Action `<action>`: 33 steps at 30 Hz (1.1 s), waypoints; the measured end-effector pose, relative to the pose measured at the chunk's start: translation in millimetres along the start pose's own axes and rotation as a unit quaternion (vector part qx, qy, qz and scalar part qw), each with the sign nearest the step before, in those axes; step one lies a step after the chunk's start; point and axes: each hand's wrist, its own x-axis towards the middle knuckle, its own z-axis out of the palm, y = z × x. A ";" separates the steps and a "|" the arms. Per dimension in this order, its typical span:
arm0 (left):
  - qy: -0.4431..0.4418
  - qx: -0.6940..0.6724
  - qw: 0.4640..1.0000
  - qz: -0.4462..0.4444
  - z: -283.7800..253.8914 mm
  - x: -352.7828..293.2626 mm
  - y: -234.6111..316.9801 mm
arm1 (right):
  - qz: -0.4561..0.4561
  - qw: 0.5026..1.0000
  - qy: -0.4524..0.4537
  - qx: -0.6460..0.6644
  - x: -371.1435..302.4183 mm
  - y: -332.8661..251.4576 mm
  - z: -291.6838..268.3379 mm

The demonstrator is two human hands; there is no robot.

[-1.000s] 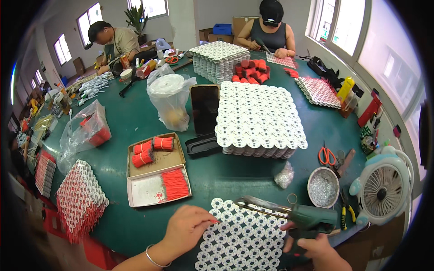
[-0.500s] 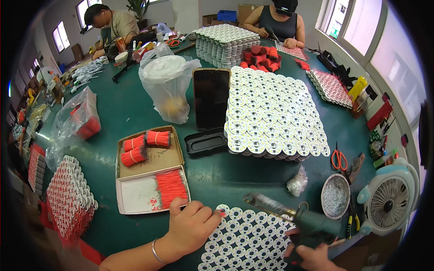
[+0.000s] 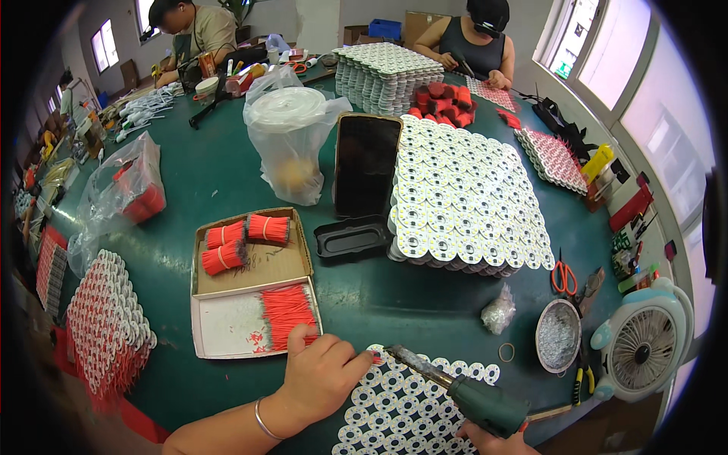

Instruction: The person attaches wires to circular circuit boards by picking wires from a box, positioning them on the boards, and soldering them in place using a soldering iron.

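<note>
My left hand (image 3: 318, 373), with a bangle on its wrist, is closed in a pinch at the upper left corner of a panel of white ring-shaped circuit boards (image 3: 413, 406). A short red wire (image 3: 376, 356) shows at its fingertips, over the corner ring. From the right, my right hand (image 3: 494, 440) grips a dark green soldering gun (image 3: 485, 406), partly cut off by the lower edge. The gun's metal tip points left and hovers close to the red wire; whether they touch I cannot tell.
A cardboard box (image 3: 254, 303) holds red wires, loose and bundled. Behind stand a tall stack of panels (image 3: 470, 197), a phone (image 3: 367, 167) and a bagged cup (image 3: 287, 114). A metal bowl (image 3: 559, 336), orange-handled scissors (image 3: 564, 277) and a fan (image 3: 644, 345) are at the right. Two people work beyond.
The soldering gun has swung left and down, bringing its tip beside the red wire at the corner ring. My left hand keeps its pinch nearly in place. The view has shifted slightly.
</note>
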 end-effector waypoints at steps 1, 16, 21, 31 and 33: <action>-0.004 0.001 1.000 0.000 -0.2 0.1 0.2 | 0.018 1.000 0.012 0.001 0.5 -5.0 1.6; 0.013 -0.018 1.000 0.000 6.3 0.7 -2.2 | -0.059 0.998 0.004 -0.006 11.5 -0.5 6.7; 0.010 -0.013 1.000 -0.001 6.5 1.0 -1.1 | -0.018 1.000 -0.003 -0.001 7.8 2.6 6.1; -0.006 0.006 1.000 0.008 4.3 1.3 0.1 | -0.020 0.998 0.049 0.044 1.6 -2.2 -1.3; -0.004 0.008 1.000 0.011 4.7 1.2 -0.2 | -0.017 0.998 0.048 0.039 -0.3 -0.3 -1.5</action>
